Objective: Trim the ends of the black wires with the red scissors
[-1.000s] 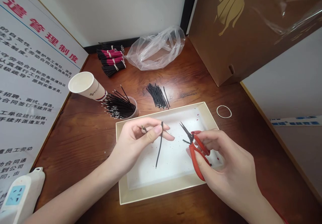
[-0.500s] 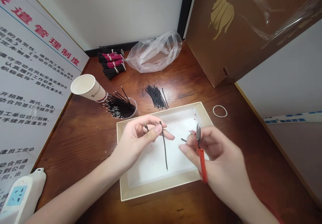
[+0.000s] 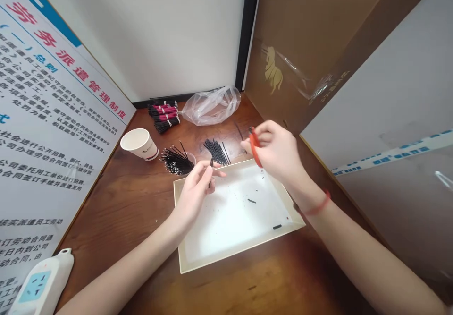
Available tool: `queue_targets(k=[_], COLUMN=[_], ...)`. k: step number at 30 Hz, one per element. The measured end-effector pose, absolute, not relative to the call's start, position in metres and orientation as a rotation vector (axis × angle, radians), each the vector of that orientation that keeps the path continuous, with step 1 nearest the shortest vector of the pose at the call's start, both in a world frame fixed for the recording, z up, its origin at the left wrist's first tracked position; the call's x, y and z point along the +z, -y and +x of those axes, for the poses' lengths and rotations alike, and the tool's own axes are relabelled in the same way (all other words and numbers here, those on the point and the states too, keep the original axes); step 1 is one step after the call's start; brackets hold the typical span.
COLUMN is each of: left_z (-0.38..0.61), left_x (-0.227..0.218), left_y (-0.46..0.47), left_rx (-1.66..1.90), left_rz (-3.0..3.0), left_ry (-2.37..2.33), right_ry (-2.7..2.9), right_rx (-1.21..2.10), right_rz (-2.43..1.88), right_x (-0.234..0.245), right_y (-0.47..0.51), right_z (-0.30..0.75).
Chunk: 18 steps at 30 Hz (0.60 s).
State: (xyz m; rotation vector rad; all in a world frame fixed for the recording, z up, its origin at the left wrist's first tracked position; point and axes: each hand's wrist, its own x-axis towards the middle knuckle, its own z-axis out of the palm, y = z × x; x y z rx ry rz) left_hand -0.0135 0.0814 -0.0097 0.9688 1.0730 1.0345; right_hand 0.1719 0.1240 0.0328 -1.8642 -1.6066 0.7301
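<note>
My left hand [image 3: 194,190] is closed over the far left part of a shallow white box [image 3: 198,260]. A small black part [image 3: 211,162] sticks up between its thumb and fingers, the rest hidden by them. Beyond the box's far right rim, my right hand [image 3: 278,152] is closed round red-handled scissors [image 3: 255,148], their blades mostly hidden. A thin black wire [image 3: 239,131], smeared by motion, shows at its fingertips. Just left of it on the table lies a row of black wires [image 3: 216,150]. Short black offcuts [image 3: 277,226] and tiny scraps lie in the box.
A clear cup [image 3: 192,159] full of black wires stands beside a white paper cup [image 3: 136,142]. Tied black-and-red wire bundles [image 3: 164,115] and a clear plastic bag [image 3: 212,107] lie against the back wall. A brown carton [image 3: 300,36] stands at right, a white power strip [image 3: 46,277] at left.
My right hand has moved up and away, from over the box to past its far rim, carrying the scissors. The long black wire has left my left hand. The view has tilted up.
</note>
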Motion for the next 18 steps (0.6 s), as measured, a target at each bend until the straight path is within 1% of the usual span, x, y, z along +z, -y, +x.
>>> queue_targets(k=[4, 8, 13, 18], left_z=[-0.012, -0.011, -0.012, -0.012], left_x=[-0.008, -0.009, -0.009, -0.006], left_y=[-0.084, -0.084, -0.083, -0.082], left_rx=[1.024, 1.014, 1.024, 1.06], left_rz=[1.022, 1.017, 0.998, 1.004], left_ry=[-1.045, -1.022, -1.013, -1.055], right_ry=[1.886, 2.04, 2.042, 1.902], right_rx=[0.812, 0.889, 0.907, 1.002], right_rz=[-2.026, -2.119, -2.101, -1.971], right_x=[0.024, 0.013, 0.012, 0.01], right_y=[-0.179, -0.19, -0.19, -0.191], right_z=[0.161, 0.153, 0.149, 0.147])
